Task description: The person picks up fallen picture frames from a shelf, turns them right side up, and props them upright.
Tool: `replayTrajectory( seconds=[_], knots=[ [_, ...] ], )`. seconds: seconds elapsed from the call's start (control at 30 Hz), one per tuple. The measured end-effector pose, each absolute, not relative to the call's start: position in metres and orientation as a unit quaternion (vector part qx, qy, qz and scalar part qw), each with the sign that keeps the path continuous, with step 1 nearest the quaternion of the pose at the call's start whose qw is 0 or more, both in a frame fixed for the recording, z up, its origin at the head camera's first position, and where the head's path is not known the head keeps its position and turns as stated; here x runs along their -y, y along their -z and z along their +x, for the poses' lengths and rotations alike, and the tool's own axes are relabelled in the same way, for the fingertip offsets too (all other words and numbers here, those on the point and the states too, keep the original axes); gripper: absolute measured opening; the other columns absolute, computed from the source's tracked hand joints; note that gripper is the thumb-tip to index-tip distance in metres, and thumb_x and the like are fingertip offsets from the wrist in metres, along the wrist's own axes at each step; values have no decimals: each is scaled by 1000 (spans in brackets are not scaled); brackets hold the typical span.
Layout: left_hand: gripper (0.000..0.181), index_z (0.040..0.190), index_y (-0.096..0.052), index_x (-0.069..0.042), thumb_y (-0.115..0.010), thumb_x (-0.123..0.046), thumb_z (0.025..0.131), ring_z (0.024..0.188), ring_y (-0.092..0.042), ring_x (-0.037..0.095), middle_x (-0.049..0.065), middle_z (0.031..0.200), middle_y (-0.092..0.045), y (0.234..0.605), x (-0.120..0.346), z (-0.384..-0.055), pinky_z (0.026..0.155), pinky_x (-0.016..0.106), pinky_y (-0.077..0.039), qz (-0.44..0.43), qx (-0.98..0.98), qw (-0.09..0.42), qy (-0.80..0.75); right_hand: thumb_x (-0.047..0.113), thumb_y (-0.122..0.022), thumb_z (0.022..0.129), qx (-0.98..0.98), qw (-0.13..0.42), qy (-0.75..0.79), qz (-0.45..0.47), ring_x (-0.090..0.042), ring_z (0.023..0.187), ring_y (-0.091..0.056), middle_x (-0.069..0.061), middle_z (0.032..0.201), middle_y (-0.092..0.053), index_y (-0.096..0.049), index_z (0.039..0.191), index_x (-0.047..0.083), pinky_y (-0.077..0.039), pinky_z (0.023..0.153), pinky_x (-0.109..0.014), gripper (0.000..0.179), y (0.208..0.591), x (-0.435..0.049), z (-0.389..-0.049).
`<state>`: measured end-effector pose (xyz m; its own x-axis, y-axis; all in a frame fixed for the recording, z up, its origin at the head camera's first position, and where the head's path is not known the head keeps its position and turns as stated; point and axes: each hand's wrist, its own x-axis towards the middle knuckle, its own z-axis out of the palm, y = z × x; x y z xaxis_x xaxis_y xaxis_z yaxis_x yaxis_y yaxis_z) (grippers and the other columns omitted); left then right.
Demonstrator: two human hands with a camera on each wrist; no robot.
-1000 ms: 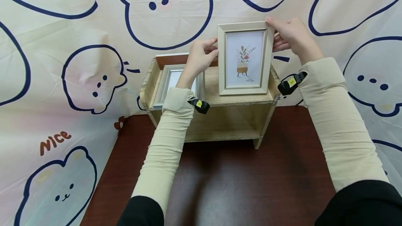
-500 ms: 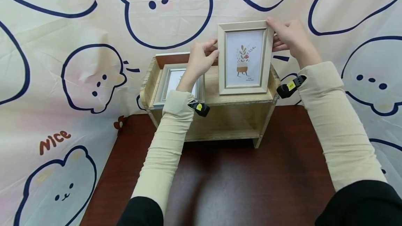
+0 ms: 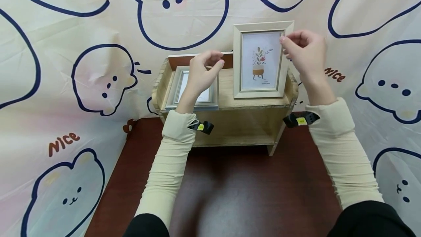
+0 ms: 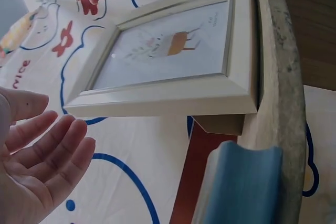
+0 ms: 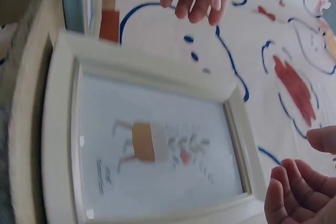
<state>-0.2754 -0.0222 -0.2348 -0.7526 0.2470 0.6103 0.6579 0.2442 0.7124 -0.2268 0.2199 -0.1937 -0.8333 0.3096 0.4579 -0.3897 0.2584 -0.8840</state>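
Observation:
A cream picture frame [image 3: 260, 61] with a potted-plant print stands upright, leaning slightly back, on the right of the wooden shelf's top [image 3: 227, 92]. My right hand [image 3: 307, 54] is in front of the frame's right edge, fingers loosely curled around nothing; the right wrist view shows a gap between this hand [image 5: 302, 192] and the frame [image 5: 152, 145]. To the left of the frame hovers my left hand [image 3: 202, 74], relaxed and holding nothing. It partly hides a second, silvery-grey picture frame [image 3: 213, 90] lying tilted on the shelf's left side; its bluish edge [image 4: 244, 182] appears in the left wrist view.
The wooden shelf unit has a lower compartment [image 3: 243, 129] and raised side panels. It stands on a dark red-brown table [image 3: 250, 185]. Behind hangs a pale cloth backdrop [image 3: 184, 21] with blue bear outlines. Each wrist wears a black camera strap [image 3: 300, 120].
Both hands have let go of the cream frame's sides. The right hand has drawn down and toward me, the left slightly back and left. The frame stands on its own; the head view shifted slightly.

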Motion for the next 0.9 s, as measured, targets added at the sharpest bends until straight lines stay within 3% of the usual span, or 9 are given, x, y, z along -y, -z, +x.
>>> replayTrajectory(
  seconds=[0.23,0.47,0.73,0.9],
  knots=[
    [13,93,-64,3,-59,-7,86,66,-57,11,11,81,-65,243,39,-254,61,24,-48,-324,747,217,539,10,-65,82,729,272,-621,95,-14,59,-57,-5,71,-63,-66,81,3,-46,51,-18,7,213,-198,-197],
    [13,92,-64,5,-59,-4,85,64,-59,12,13,80,-66,250,56,-232,57,22,-48,-325,747,233,531,11,-64,84,751,246,-600,122,-14,61,-59,-1,70,-63,-64,86,-5,-48,54,-20,16,231,-181,-180],
    [16,96,-64,5,-62,-5,84,65,-57,10,14,79,-65,256,82,-227,57,19,-47,-291,764,239,524,14,-64,84,768,193,-598,127,-13,62,-60,-1,69,-63,-64,91,-5,-52,56,-24,20,248,-163,-187],
    [19,100,-64,3,-63,-6,83,69,-58,15,15,81,-64,261,97,-236,61,20,-48,-264,790,240,499,15,-61,86,783,137,-592,130,-15,67,-64,-13,80,-66,-62,102,-7,-53,60,-26,27,258,-151,-200]
  ],
)
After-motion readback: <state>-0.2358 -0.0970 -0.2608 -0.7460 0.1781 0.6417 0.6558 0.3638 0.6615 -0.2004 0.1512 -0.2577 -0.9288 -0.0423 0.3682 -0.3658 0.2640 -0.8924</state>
